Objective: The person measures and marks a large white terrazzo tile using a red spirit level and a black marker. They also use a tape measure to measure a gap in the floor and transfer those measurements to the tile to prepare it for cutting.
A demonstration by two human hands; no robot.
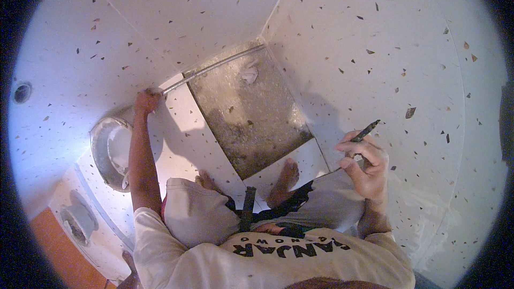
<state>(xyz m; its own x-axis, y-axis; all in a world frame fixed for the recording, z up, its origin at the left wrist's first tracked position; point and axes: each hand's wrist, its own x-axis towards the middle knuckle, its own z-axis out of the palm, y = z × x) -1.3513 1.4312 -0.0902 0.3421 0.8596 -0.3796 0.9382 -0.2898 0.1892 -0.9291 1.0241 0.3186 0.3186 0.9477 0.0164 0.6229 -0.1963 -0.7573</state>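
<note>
My left hand [148, 100] is closed on the end of a long, narrow metal bar [214, 65], which lies across the top of a bare, rough floor patch [243, 117] toward the corner. White speckled tiles [179, 109] border this patch on the left and near sides. My right hand [365, 168] is raised at the right with a black pen [367, 129] between its fingers, tip pointing up and away. A small pale lump [249, 73] sits on the rough patch. My bare feet are at the patch's near edge, below my bent knees.
Speckled walls [358, 48] meet in a corner ahead. At the left are a round basin-like opening [107, 155] with a pale rim, a hole [22, 92] in the wall, a smaller pale round fitting [75, 222] and an orange surface [45, 241]. A limb, partly hidden, shows at the lower left.
</note>
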